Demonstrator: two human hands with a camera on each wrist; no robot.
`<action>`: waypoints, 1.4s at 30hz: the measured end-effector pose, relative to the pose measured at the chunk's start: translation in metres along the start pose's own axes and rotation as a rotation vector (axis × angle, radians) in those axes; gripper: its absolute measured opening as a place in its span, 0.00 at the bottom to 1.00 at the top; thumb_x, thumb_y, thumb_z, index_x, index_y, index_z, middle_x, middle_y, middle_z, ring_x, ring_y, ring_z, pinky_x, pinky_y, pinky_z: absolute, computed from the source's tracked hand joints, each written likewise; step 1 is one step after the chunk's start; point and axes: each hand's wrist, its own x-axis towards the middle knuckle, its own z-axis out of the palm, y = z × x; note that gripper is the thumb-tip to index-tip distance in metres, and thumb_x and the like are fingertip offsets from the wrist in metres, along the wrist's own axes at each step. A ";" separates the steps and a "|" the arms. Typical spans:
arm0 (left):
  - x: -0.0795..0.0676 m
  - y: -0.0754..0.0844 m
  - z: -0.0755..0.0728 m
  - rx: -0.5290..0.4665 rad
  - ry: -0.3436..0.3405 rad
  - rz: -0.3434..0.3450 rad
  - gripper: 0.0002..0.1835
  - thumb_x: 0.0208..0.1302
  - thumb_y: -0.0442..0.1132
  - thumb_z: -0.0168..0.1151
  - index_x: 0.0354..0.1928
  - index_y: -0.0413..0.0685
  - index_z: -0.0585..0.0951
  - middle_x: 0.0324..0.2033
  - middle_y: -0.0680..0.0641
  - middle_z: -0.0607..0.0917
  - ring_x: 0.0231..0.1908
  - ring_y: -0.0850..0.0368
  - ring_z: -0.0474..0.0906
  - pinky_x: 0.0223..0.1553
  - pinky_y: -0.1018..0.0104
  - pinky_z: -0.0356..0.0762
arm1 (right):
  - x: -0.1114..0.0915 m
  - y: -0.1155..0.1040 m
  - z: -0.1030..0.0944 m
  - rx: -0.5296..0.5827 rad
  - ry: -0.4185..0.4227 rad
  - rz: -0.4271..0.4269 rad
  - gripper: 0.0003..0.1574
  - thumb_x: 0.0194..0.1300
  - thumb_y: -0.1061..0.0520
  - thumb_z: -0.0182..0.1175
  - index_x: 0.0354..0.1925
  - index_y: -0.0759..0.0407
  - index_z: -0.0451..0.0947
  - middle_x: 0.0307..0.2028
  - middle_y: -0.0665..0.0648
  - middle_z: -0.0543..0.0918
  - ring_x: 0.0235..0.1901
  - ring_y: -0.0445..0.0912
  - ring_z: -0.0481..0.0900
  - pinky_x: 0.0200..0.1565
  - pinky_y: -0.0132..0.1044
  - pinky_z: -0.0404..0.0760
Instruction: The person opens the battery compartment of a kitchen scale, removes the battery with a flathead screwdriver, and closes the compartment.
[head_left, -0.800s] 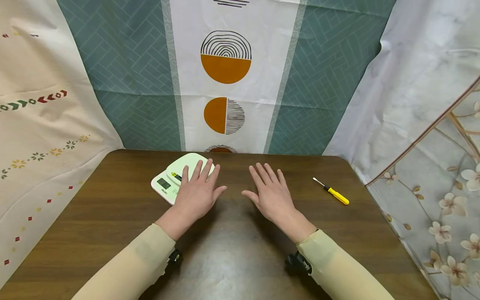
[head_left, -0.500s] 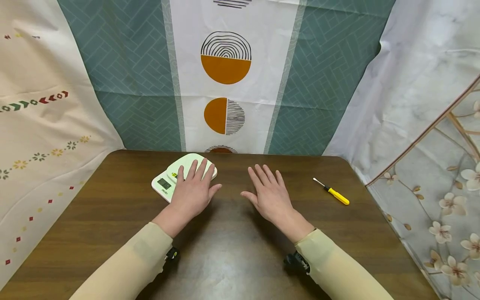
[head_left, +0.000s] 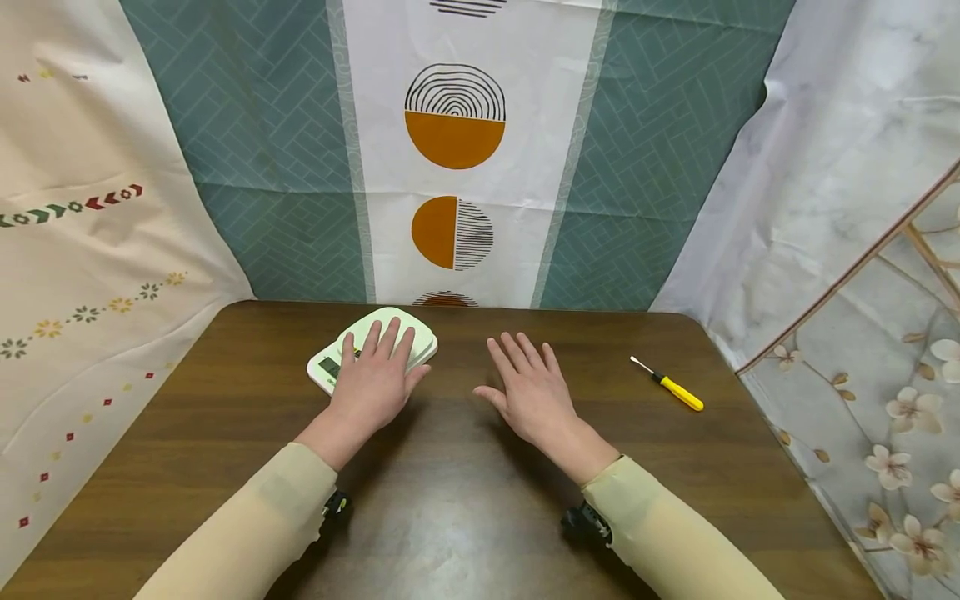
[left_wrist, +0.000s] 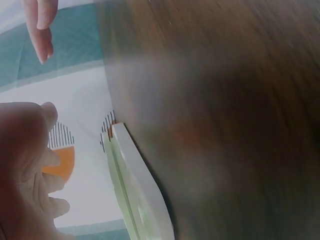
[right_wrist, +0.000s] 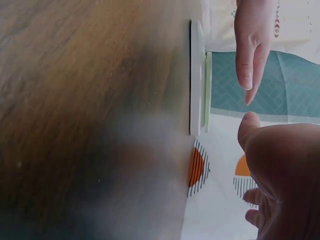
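Note:
My left hand, palm down with fingers straight and spread, hovers in front of a pale green-and-white kitchen scale and overlaps it in the head view. A small yellow-and-black patch on the scale's plate shows between the fingers, mostly hidden. In the left wrist view the scale stands below the hand, with space between them. My right hand is held over the middle of the table, fingers extended and holding nothing. To its right lies a screwdriver with a yellow-and-black handle and a metal shaft.
The brown wooden table ends at a patterned teal-and-white curtain at the back. Printed cloths hang along the left and right sides. A dark camera is strapped under the right wrist, another under the left.
Both hands have drifted slightly left in the head view, the left hand also a little towards the body, covering more of the scale's display. The scale and screwdriver have stayed in place.

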 end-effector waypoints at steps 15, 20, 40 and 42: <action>0.000 -0.014 -0.003 0.016 -0.025 -0.034 0.38 0.86 0.58 0.57 0.84 0.40 0.67 0.84 0.33 0.63 0.82 0.30 0.57 0.77 0.22 0.50 | 0.009 -0.013 0.009 0.003 -0.012 -0.024 0.52 0.82 0.27 0.54 0.88 0.52 0.59 0.85 0.61 0.63 0.85 0.60 0.57 0.81 0.66 0.53; 0.000 -0.019 -0.002 -0.001 -0.034 -0.047 0.37 0.86 0.57 0.56 0.84 0.40 0.67 0.83 0.32 0.62 0.83 0.29 0.55 0.77 0.22 0.49 | 0.012 -0.018 0.010 0.018 -0.030 -0.033 0.51 0.83 0.27 0.53 0.88 0.52 0.59 0.85 0.60 0.62 0.85 0.60 0.56 0.81 0.66 0.53; 0.004 -0.043 0.002 -0.012 -0.093 -0.091 0.39 0.87 0.58 0.53 0.85 0.37 0.64 0.84 0.30 0.60 0.83 0.28 0.52 0.77 0.22 0.48 | 0.022 -0.034 0.020 0.015 -0.058 -0.053 0.52 0.83 0.26 0.52 0.88 0.51 0.59 0.85 0.60 0.62 0.84 0.60 0.58 0.81 0.66 0.56; 0.004 -0.045 0.001 -0.020 -0.099 -0.099 0.39 0.88 0.58 0.53 0.85 0.37 0.64 0.84 0.30 0.59 0.83 0.28 0.52 0.78 0.22 0.48 | 0.023 -0.035 0.020 0.015 -0.065 -0.050 0.52 0.83 0.25 0.51 0.89 0.51 0.58 0.85 0.60 0.62 0.84 0.60 0.58 0.81 0.66 0.55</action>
